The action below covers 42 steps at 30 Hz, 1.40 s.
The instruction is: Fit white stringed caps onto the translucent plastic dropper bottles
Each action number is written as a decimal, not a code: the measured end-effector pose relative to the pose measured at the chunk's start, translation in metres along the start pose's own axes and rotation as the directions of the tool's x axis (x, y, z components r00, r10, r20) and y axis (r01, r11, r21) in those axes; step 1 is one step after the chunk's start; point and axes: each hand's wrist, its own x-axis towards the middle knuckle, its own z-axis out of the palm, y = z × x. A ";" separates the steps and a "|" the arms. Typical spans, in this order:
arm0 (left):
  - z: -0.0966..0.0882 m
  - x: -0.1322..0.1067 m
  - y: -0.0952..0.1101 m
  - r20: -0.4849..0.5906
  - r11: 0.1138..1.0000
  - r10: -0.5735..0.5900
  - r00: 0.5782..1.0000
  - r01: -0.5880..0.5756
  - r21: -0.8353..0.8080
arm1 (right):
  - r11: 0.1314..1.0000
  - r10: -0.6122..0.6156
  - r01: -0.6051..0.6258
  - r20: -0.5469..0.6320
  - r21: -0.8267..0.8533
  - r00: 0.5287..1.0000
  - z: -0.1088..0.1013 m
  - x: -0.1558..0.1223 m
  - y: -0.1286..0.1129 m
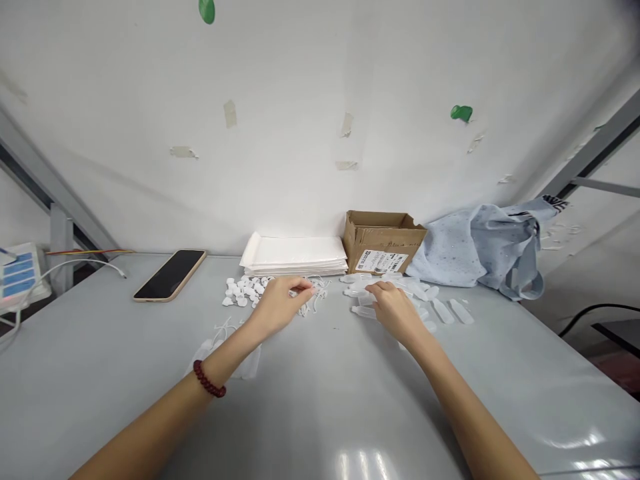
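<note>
My left hand [283,303] is over a small pile of thin white strings or tubes [320,293], thumb and forefinger pinched. Whatever is between those fingertips is too small to make out. Just behind and left of it lie several small white caps [243,291]. My right hand [395,310] reaches into a spread of small translucent plastic bottles [364,311]; its fingers are bent down and closed at a bottle, partly hidden by the hand. Under my left forearm, more translucent pieces with white strings [249,365] lie on the table, partly covered.
Behind the hands stand a stack of white padded envelopes [295,255] and an open cardboard box [383,241]. A light blue cloth bag [480,247] lies at the right, a phone [170,275] at the left. A white cable [75,261] and a power strip [23,277] are at the left edge.
</note>
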 end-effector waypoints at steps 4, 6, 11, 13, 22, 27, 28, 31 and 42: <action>-0.004 -0.003 -0.006 -0.086 0.932 -0.057 0.995 0.022 -0.362 | 1.000 -0.015 0.015 0.024 -0.018 1.000 -0.001 -0.001 -0.003; -0.005 -0.005 -0.008 -0.081 0.888 -0.063 0.995 0.019 -0.459 | 0.999 -0.024 0.025 0.025 -0.021 0.999 0.001 -0.001 -0.005; -0.016 -0.009 -0.004 -0.064 0.904 -0.083 0.994 0.048 -0.424 | 0.999 -0.053 0.053 -0.001 -0.001 0.999 0.009 0.001 -0.003; -0.021 -0.011 -0.003 -0.068 0.913 -0.098 0.993 0.063 -0.402 | 0.998 -0.053 0.053 -0.025 0.013 0.998 0.010 0.002 -0.001; -0.029 -0.034 -0.015 -0.239 0.951 0.010 0.971 -0.083 -0.297 | 0.688 0.080 0.214 -0.366 0.693 0.927 0.001 -0.010 -0.023; -0.016 -0.051 -0.024 -0.403 0.923 0.365 0.839 -0.382 0.041 | 0.252 0.097 0.058 -0.085 0.966 0.992 0.004 -0.028 -0.062; -0.014 -0.053 -0.024 -0.411 0.902 0.421 0.808 -0.422 0.094 | 0.193 0.075 0.022 -0.037 0.981 0.997 0.003 -0.031 -0.069; -0.007 -0.058 -0.022 -0.395 0.855 0.516 0.760 -0.485 0.183 | 0.035 0.004 -0.031 0.030 0.999 1.000 0.000 -0.039 -0.083; 0.003 -0.064 -0.009 -0.410 0.876 0.432 0.803 -0.481 -0.019 | -0.230 -0.122 -0.082 0.055 0.970 0.991 0.006 -0.047 -0.092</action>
